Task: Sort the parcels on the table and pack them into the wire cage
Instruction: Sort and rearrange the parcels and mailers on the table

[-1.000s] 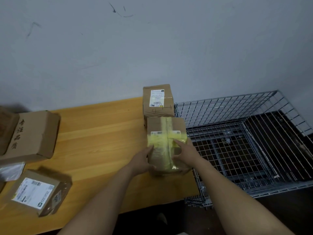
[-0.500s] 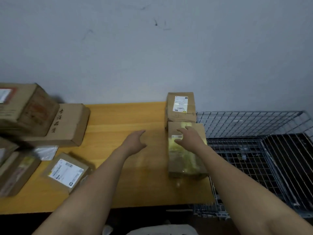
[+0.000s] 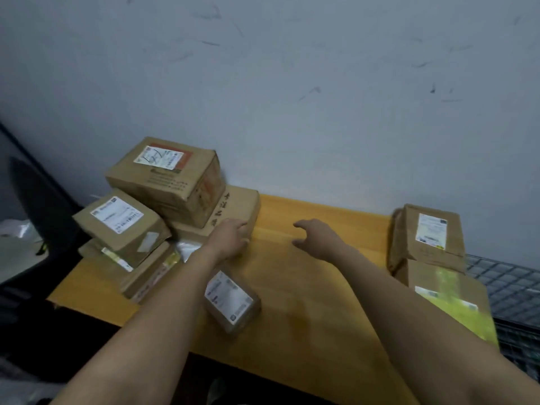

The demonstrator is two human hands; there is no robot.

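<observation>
Two bare arms reach out over the wooden table (image 3: 292, 331). Close by, a small parcel (image 3: 230, 302) with a white label lies on the table, just beside the left arm. On the near right, a yellow-taped box (image 3: 450, 299) sits at the table's edge, partly hidden by the right arm. The wire cage (image 3: 508, 285) is just past it, off the right side of the table.

Further out, the left hand (image 3: 230, 238) touches the near corner of a flat box (image 3: 236, 209) with black writing; its fingers are loose and not wrapped round it. The right hand (image 3: 318, 238) hangs over the bare table with its fingers spread and a bit bent, holding nothing.

A crinkly plastic bag (image 3: 187, 248) lies beside the left hand. To the left, a labelled box (image 3: 122, 226) rests on a long box (image 3: 146, 276). A big box (image 3: 166, 182) sits on top of the flat box. At the far right stands another box (image 3: 429, 232) with a white label, touching the yellow-taped one. Behind everything is a grey wall (image 3: 321, 112).
</observation>
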